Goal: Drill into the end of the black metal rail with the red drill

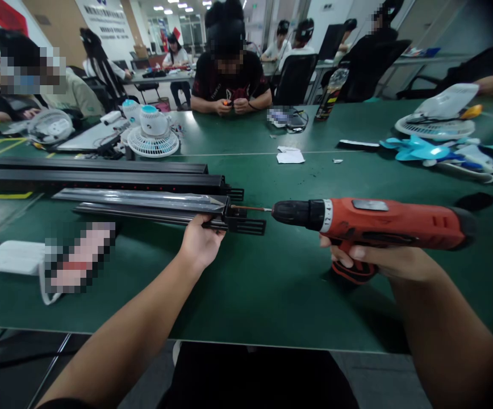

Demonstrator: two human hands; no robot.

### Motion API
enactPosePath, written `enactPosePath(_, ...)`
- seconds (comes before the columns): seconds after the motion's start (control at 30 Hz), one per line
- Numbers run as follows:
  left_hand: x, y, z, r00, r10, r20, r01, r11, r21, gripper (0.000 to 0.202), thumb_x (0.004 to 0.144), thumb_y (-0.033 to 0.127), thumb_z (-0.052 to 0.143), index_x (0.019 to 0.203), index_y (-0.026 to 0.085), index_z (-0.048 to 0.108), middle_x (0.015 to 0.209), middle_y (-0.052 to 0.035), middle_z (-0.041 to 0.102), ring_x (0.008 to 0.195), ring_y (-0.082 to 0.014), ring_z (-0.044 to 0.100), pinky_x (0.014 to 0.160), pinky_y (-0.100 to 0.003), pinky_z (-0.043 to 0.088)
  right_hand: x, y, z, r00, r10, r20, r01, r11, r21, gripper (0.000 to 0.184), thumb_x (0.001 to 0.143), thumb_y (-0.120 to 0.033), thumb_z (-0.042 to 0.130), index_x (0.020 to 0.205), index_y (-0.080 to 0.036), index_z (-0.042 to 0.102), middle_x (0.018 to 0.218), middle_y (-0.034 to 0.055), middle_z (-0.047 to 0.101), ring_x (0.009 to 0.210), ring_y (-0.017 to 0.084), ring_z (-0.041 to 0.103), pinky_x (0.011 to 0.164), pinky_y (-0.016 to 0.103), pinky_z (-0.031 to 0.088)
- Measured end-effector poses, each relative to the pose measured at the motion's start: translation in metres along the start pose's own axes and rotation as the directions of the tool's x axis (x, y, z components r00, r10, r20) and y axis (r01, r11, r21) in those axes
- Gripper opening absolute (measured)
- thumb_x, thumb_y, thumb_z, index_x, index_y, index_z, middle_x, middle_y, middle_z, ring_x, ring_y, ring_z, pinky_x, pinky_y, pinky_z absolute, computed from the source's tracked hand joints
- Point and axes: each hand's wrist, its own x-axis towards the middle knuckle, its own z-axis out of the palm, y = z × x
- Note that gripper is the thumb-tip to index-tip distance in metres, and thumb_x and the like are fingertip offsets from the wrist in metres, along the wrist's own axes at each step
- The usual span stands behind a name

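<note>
My right hand (378, 261) is wrapped round the grip of an orange and black cordless drill (383, 222) held level above the green table (272, 284). Its thin bit (250, 209) points left into the black end bracket (242, 218) of a long black and silver metal rail (144, 205). My left hand (201, 241) is closed on the near edge of that rail, just left of the bracket, pressing it to the table. Two more long black rails (101, 173) lie parallel behind it.
Small white desk fans (153, 136) and fan parts stand at the back left, blue fan blades (421, 150) and a white fan grille (438, 122) at the right. A white box (14, 257) lies near left. Several people sit around the far tables. Paper scraps (289, 156) lie mid-table.
</note>
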Motion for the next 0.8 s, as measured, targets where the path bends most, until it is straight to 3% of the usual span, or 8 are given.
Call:
enactPosePath(0.3,-0.0048,0.0021,0.0048,1.0,-0.014,-0.004,0.014,1.0,-0.025,0.019,0.088,0.007,0.064,0.097,0.023,0.07,0.091,-0.0045,0.075,0.089,-0.0199,0.073,0.081,-0.032,0.059,0.0008,0.0,0.0002,1.0,0.01,0.002,-0.01,1.0,0.014,0.033,0.092,-0.05,0.1,0.111,-0.024,0.094,0.092,0.0081,0.087,0.055,0.014,0.069,0.054,0.028,0.07)
enactPosePath(0.53,-0.0064,0.0027,0.0048,1.0,-0.021,0.011,0.021,1.0,-0.02,0.017,0.089,0.006,0.065,0.092,0.022,0.067,0.092,-0.0039,0.076,0.089,-0.0182,0.074,0.083,-0.03,0.059,0.0014,-0.0009,-0.0007,0.999,0.034,0.012,-0.034,0.999,0.003,0.032,0.09,-0.053,0.101,0.107,-0.027,0.094,0.085,0.0056,0.083,0.054,0.015,0.066,0.052,0.029,0.067)
enactPosePath(0.8,-0.0021,0.0011,-0.0012,1.0,-0.01,0.019,0.01,1.0,-0.003,0.021,0.086,0.008,0.066,0.1,0.023,0.071,0.098,-0.0056,0.078,0.092,-0.0208,0.074,0.086,-0.034,0.059,-0.0005,0.0026,0.0002,1.0,0.027,-0.015,-0.026,0.998,0.052,0.032,0.089,-0.051,0.102,0.11,-0.028,0.094,0.092,0.0066,0.086,0.053,0.014,0.065,0.053,0.031,0.069)
